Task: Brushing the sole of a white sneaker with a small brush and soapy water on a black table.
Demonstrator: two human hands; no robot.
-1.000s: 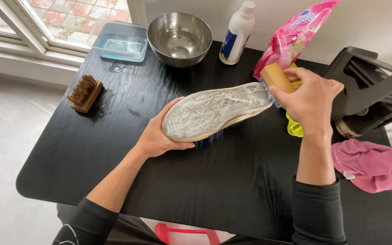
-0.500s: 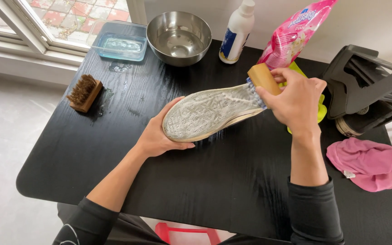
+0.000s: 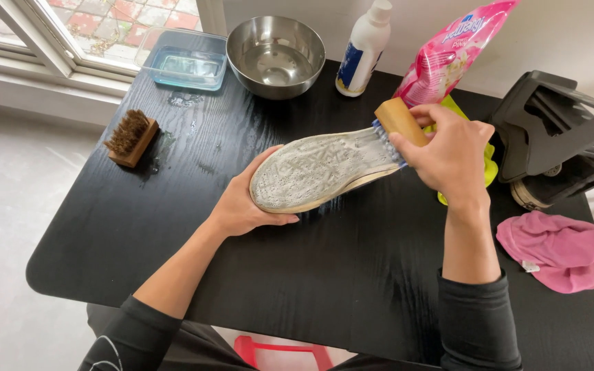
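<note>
Hands, two: left [image 3: 245, 206] grips one shoe [image 3: 321, 168], right [image 3: 448, 154] one brush [image 3: 397, 124].

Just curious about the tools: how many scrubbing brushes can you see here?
2: one wooden brush in the right hand against the shoe sole; one brown-bristled brush lying at the table's left edge.

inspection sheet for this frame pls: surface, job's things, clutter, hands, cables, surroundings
Surface: black wood-grain table, wet spots near its far left.
Job's things: soapy grey shoe sole turned up; wooden-backed scrub brush at its far end.
Clutter: brown bristle brush, clear plastic tub, steel bowl, white bottle, pink pouch, yellow-green cloth, pink towel.
Hands: left hand grips the sole; right hand grips the scrub brush.
Cables: nothing seen.
Surroundings: window, black folding frame.
</note>
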